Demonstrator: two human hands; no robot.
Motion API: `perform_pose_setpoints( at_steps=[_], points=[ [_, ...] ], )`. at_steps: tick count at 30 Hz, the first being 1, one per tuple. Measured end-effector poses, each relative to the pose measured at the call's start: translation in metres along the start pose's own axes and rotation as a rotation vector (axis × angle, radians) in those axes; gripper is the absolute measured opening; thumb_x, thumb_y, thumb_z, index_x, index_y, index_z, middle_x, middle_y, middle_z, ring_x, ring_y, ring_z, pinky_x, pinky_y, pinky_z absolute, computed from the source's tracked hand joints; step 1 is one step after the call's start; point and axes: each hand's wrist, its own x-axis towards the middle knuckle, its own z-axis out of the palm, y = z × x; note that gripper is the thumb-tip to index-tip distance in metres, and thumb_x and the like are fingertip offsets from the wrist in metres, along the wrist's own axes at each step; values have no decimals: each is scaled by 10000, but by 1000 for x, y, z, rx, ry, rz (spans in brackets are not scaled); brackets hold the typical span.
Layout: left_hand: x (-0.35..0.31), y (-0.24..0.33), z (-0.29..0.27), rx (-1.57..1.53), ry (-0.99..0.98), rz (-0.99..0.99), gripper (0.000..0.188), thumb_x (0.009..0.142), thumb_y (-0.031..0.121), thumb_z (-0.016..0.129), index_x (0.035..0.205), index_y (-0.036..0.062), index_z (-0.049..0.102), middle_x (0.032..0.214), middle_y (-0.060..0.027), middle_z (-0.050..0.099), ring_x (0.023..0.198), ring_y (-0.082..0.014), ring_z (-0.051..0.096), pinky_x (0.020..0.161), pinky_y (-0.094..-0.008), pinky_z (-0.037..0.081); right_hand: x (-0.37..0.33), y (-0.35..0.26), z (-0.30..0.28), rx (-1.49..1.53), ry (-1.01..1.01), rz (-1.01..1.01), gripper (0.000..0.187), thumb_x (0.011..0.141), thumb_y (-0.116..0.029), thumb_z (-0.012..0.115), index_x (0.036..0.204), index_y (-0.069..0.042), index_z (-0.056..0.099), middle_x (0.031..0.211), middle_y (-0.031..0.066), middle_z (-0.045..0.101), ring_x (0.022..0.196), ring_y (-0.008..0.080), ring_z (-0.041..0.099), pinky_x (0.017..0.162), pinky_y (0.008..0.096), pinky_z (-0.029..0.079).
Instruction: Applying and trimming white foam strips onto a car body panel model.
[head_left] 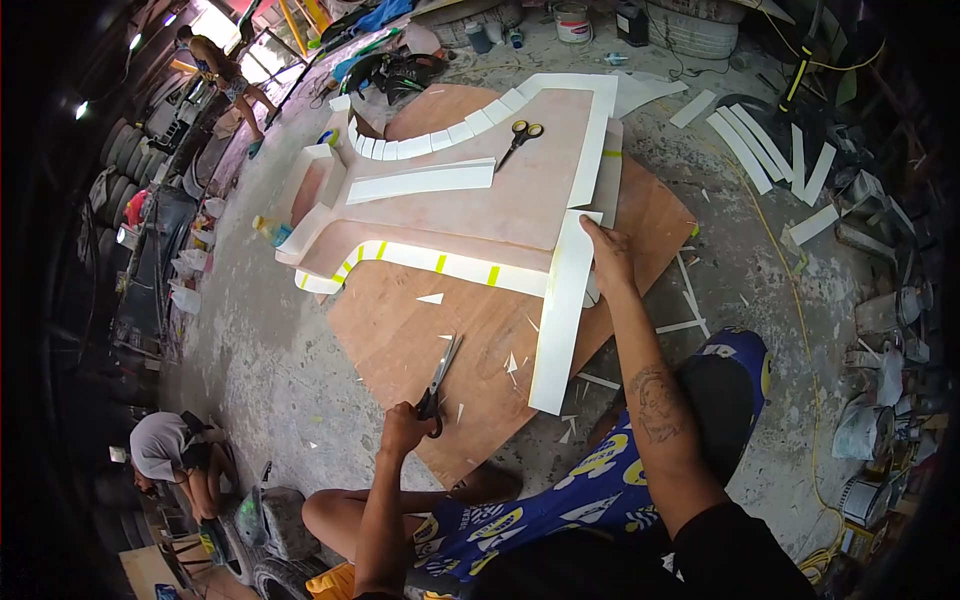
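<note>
My left hand (pixel 403 430) is closed round the handles of a pair of black-handled scissors (pixel 440 372), whose slightly parted blades point away from me. My right hand (pixel 612 258) pinches the upper part of a long white strip (pixel 564 325), which hangs over the near right corner of a large shaped panel (pixel 450 200). White pieces line the panel's edges, and yellow tape marks cross the near white border (pixel 415 261). On the panel lie a second pair of scissors (pixel 519 138) and a loose white strip (pixel 420 182).
A brown plywood sheet (pixel 400 335) lies under the panel, with white offcuts (pixel 512 364) scattered on it. More white strips (pixel 750 150) rest on the concrete floor at right, near a yellow cord (pixel 800 310). One person (pixel 225 75) stands far left; another (pixel 175 450) crouches at lower left.
</note>
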Motion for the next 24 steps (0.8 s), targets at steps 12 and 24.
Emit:
perform_pose_setpoints(
  at_steps=[12,24],
  points=[
    [132,129,-211,-102,-542,462,347,744,152,786,1032,31,634,815,-19,681,666,-87,595,582,-248,455,5,9,-1,-124,-4,-23,274,884,-301,695,858,-28,696,750,-4,647,585,75,573,488,239,426],
    [211,239,-241,441,-814,412,420,721,317,811,1045,69,714,964,-31,739,882,-133,670,768,-270,494,11,22,-11,-75,-32,-14,290,899,-321,670,821,-42,689,690,-26,618,548,55,533,475,234,398]
  ],
)
